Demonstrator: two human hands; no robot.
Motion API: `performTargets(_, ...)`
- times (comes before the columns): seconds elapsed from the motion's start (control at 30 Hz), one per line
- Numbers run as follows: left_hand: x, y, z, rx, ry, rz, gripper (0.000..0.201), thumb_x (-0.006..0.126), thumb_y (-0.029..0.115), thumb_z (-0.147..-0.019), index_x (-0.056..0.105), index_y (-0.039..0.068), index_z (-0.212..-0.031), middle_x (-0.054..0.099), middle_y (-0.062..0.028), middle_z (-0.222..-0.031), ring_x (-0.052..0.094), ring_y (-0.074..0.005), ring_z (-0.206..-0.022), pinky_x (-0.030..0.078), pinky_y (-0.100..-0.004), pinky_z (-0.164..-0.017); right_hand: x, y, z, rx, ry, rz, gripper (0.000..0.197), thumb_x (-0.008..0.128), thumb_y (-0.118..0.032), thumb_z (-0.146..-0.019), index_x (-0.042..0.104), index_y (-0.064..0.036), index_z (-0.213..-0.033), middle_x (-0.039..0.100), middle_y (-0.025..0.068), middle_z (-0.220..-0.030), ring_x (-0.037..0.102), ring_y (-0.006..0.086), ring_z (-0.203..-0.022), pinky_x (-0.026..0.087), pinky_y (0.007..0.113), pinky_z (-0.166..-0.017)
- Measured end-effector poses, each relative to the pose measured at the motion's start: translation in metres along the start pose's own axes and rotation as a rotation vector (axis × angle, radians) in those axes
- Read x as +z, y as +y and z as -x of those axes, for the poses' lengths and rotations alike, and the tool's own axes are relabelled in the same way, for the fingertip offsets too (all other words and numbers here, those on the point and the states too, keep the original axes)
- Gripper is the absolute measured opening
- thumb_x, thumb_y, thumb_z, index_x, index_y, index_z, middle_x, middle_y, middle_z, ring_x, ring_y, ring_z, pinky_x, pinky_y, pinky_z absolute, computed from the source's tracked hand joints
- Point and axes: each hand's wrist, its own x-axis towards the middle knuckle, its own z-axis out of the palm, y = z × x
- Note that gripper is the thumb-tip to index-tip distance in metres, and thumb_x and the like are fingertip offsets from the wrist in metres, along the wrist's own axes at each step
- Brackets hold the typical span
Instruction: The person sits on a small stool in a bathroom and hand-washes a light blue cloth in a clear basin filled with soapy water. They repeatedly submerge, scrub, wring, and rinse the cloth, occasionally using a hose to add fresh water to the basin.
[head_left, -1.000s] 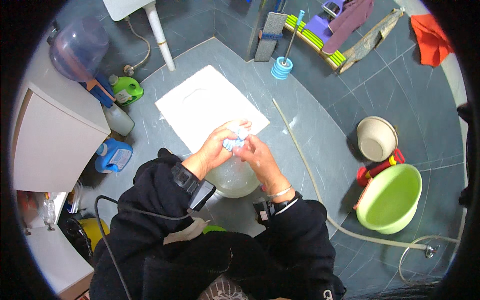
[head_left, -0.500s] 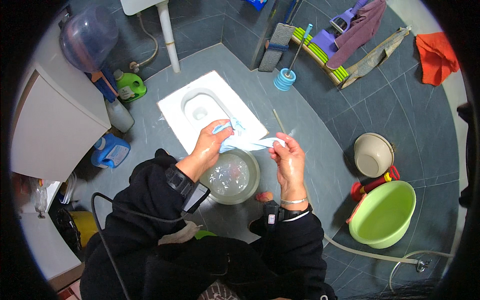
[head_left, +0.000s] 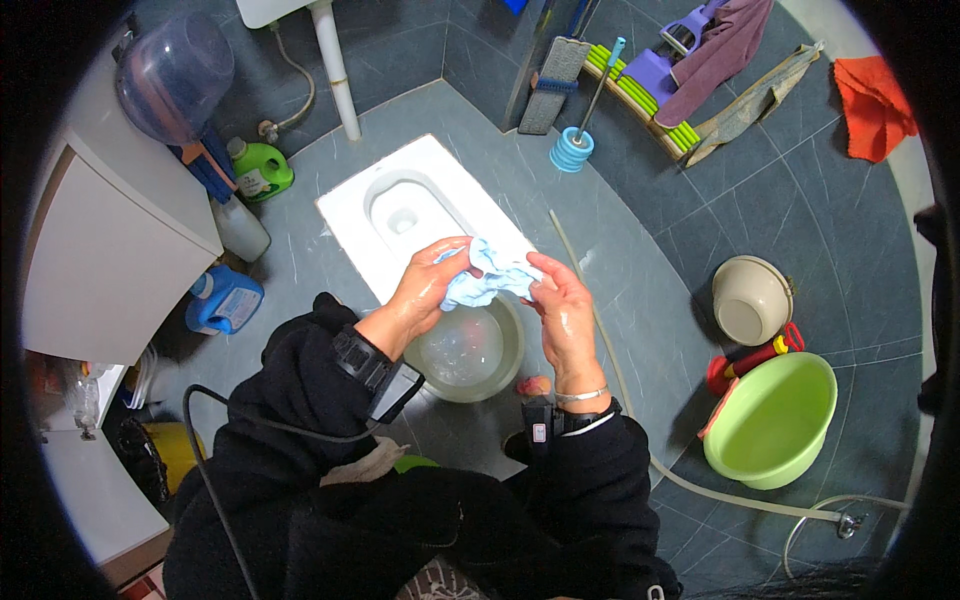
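A wet light-blue cloth (head_left: 487, 281) is bunched between both hands, held above a clear basin of water (head_left: 468, 348) on the grey tiled floor. My left hand (head_left: 428, 283) grips the cloth's left end, fingers curled around it. My right hand (head_left: 563, 307) pinches its right end, skin glistening wet. Behind the hands lies a white squat toilet pan (head_left: 405, 214) set into the floor. Black sleeves cover both forearms, with a device strapped at each wrist.
A light-green basin (head_left: 772, 421) and a beige bowl (head_left: 750, 300) stand at right, with a red tool between them. A hose (head_left: 620, 380) runs across the floor. Detergent bottles (head_left: 262, 170) line the left beside a white cabinet (head_left: 100, 240). Mops and an orange rag lie at the back.
The cloth was bunched tight a second ago, then stretched out between the hands, and is now gathered together again above the basin. The view has shifted slightly.
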Motion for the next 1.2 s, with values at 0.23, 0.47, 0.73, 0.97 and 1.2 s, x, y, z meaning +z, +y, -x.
performTargets(0.23, 0.004, -0.01, 0.001, 0.008, -0.038, -0.136, 0.024, 0.059, 0.012, -0.087, 0.059, -0.002, -0.106, 0.062, -0.0073, -0.093, 0.058, -0.0131, -0.082, 0.048, -0.0255, -0.071, 0.013, 0.009, 0.003, -0.085, -0.163, 0.052, 0.04, 0.059, 0.007, -0.078, 0.054, -0.0017, -0.118, 0.059, 0.0099, -0.109, 0.056, 0.0136, -0.097, 0.045, 0.023, -0.083)
performTargets(0.47, 0.003, -0.007, 0.004, 0.035, -0.1, -0.287, 0.019, 0.062, 0.008, -0.084, 0.061, 0.0, -0.101, 0.063, -0.0064, -0.09, 0.059, -0.0115, -0.08, 0.049, -0.0248, -0.071, 0.01, 0.016, -0.003, 0.031, 0.098, 0.074, 0.025, 0.059, -0.01, -0.087, 0.059, -0.0017, -0.111, 0.062, 0.006, -0.095, 0.06, 0.0117, -0.083, 0.048, 0.025, -0.072)
performTargets(0.73, 0.002, 0.0, 0.003, 0.098, -0.095, -0.289, 0.015, 0.066, 0.009, -0.082, 0.061, 0.003, -0.095, 0.06, -0.0034, -0.088, 0.056, -0.01, -0.079, 0.046, -0.023, -0.071, -0.001, 0.013, -0.009, -0.167, 0.209, -0.297, 0.024, 0.052, -0.02, -0.093, 0.058, -0.0014, -0.106, 0.062, 0.0058, -0.094, 0.059, 0.0139, -0.082, 0.049, 0.026, -0.072)
performTargets(0.97, 0.0, 0.008, 0.004, 0.026, -0.148, -0.192, 0.023, 0.069, 0.011, -0.08, 0.06, 0.004, -0.1, 0.06, -0.0026, -0.089, 0.056, -0.0094, -0.08, 0.045, -0.0222, -0.071, -0.02, 0.006, -0.014, -0.283, 0.385, -0.388, 0.021, 0.049, -0.018, -0.094, 0.057, -0.0003, -0.104, 0.061, 0.0069, -0.094, 0.059, 0.016, -0.085, 0.048, 0.029, -0.077)
performTargets(1.2, -0.006, 0.008, 0.002, -0.047, -0.016, -0.232, 0.019, 0.066, 0.012, -0.083, 0.059, 0.005, -0.099, 0.059, -0.0021, -0.086, 0.053, -0.0069, -0.069, 0.041, -0.0192, -0.057, -0.023, 0.002, -0.014, -0.318, 0.43, -0.455, 0.02, 0.05, -0.018, -0.094, 0.056, -0.001, -0.104, 0.061, 0.0071, -0.095, 0.058, 0.0167, -0.087, 0.049, 0.03, -0.077)
